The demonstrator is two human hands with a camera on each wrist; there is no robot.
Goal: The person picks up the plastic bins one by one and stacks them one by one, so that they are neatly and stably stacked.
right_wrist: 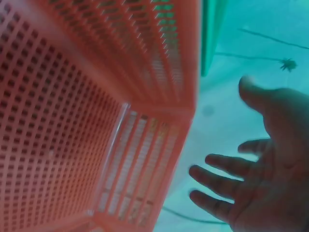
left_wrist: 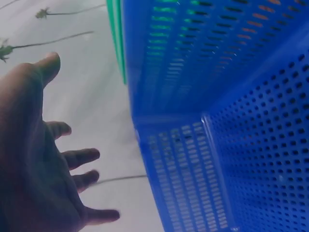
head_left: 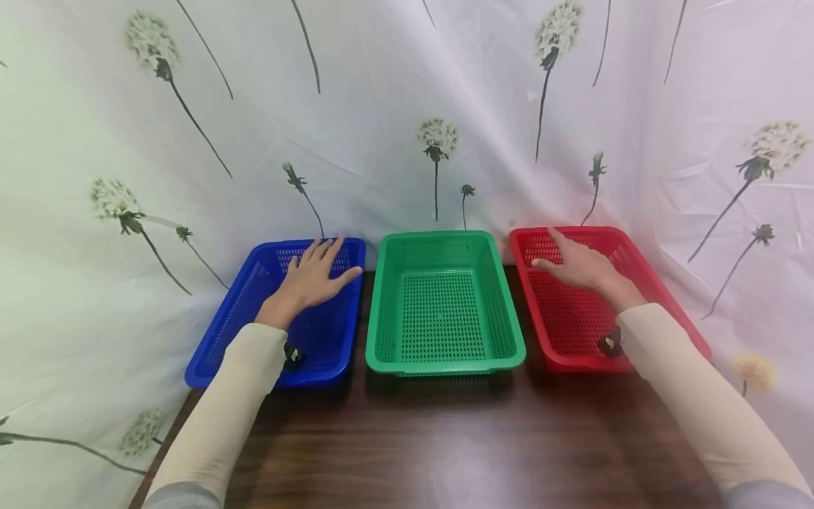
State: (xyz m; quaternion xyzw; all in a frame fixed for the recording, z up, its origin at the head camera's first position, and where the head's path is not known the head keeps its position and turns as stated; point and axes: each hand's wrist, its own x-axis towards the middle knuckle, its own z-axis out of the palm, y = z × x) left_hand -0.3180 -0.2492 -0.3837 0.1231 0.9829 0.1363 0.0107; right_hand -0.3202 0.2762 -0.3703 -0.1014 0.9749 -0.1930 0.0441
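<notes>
Over the blue basket at the left is my left hand, its fingers spread and holding nothing. In the left wrist view the same hand hangs beside the blue basket's wall. My right hand is above the red basket, thumb and fingers apart with nothing in them. The right wrist view shows that hand beside the red basket's rim. Between the two hands stands a green basket, with nothing inside.
All three baskets stand in a row on a dark wooden table. A pale cloth printed with dandelions hangs behind and along the sides. A small dark wrist camera shows under the left sleeve, another by the right.
</notes>
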